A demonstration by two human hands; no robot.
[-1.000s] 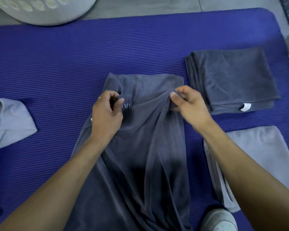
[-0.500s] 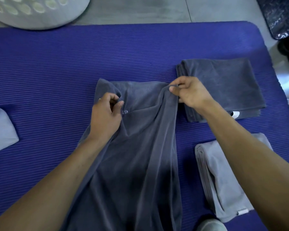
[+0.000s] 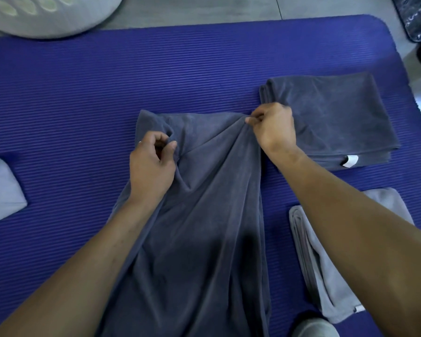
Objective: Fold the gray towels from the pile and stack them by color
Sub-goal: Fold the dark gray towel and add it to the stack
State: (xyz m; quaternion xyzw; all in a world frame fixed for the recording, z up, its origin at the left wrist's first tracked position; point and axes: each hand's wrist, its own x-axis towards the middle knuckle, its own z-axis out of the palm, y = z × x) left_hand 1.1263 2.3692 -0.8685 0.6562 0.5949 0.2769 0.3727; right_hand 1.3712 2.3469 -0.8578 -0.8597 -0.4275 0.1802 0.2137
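A dark gray towel (image 3: 199,239) lies lengthwise down the middle of the blue mat (image 3: 83,93), its far end folded over and wrinkled. My left hand (image 3: 151,166) pinches the fabric near the towel's far left corner. My right hand (image 3: 272,130) pinches its far right corner. To the right sits a stack of folded dark gray towels (image 3: 333,117) with a white tag. Nearer me on the right lies a folded light gray towel (image 3: 326,263), partly hidden under my right forearm.
A loose light gray towel (image 3: 3,186) lies at the mat's left edge. A white laundry basket (image 3: 46,13) stands on the floor beyond the mat at top left. A dark patterned object (image 3: 418,18) is at top right. A shoe tip (image 3: 314,327) shows at the bottom.
My right hand has drawn the towel's far right corner outward to the right, toward the dark stack. My left hand has kept its pinch near the left corner. The view has shifted slightly.
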